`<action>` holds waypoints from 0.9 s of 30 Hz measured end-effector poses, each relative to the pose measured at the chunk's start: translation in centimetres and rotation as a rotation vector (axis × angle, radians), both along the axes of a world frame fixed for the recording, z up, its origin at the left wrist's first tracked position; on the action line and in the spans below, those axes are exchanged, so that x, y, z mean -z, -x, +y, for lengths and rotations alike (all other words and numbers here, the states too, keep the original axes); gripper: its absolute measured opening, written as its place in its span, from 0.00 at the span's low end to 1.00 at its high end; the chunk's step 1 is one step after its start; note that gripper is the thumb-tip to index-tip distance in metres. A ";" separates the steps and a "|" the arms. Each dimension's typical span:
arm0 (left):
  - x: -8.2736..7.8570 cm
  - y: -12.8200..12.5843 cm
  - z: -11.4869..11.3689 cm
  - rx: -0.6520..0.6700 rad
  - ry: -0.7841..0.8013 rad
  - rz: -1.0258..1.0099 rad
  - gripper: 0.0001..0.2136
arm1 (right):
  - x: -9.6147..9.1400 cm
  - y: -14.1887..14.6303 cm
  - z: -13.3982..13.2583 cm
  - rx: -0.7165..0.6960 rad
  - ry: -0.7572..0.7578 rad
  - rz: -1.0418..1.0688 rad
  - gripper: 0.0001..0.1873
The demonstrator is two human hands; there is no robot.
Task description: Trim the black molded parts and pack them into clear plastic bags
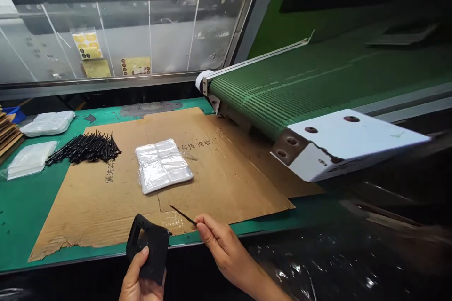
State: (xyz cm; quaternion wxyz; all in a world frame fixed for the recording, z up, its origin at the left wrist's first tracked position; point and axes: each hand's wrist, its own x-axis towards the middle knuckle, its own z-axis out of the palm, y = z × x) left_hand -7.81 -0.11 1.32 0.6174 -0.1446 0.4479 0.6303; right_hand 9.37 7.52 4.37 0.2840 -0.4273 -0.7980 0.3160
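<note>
My left hand (136, 275) is closed around a black plastic part (155, 249) with a rectangular opening near its top, thumb on its face, at the table's front edge. To its right, my right hand (222, 247) pinches a thin black rod (182, 215) between thumb and fingers. The rod's free end points up and left, toward the part but apart from it. Beyond both hands, a stack of clear plastic bags (164, 167) lies on a cardboard sheet (226, 183). A pile of similar black rods (90, 147) rests at the cardboard's left side.
A green conveyor belt (282, 89) with a white end cover (353, 138) juts over the table from the right. More plastic bags (31, 159) and stacked brown cardboard pieces (7, 134) sit at the left. Behind stands a clear panel with yellow sticker sheets (136, 66).
</note>
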 end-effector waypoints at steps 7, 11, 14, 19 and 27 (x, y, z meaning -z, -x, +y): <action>-4.0 -1.0 0.9 -0.133 0.127 -0.185 0.10 | 1.6 3.0 -4.5 -0.112 -0.151 0.152 0.21; -3.8 -1.0 0.5 -0.114 0.134 -0.245 0.09 | 2.0 3.2 -4.8 -0.165 -0.302 0.114 0.23; -3.5 -1.0 0.5 -0.075 0.119 -0.293 0.08 | 1.6 3.1 -4.7 -0.198 -0.372 0.071 0.25; -3.5 -1.1 0.5 -0.026 0.104 -0.374 0.10 | 1.4 2.8 -4.4 -0.245 -0.381 0.031 0.25; -1.8 -1.5 -0.9 -0.002 0.095 -0.405 0.06 | 2.4 2.1 -2.6 -0.140 -0.382 0.121 0.24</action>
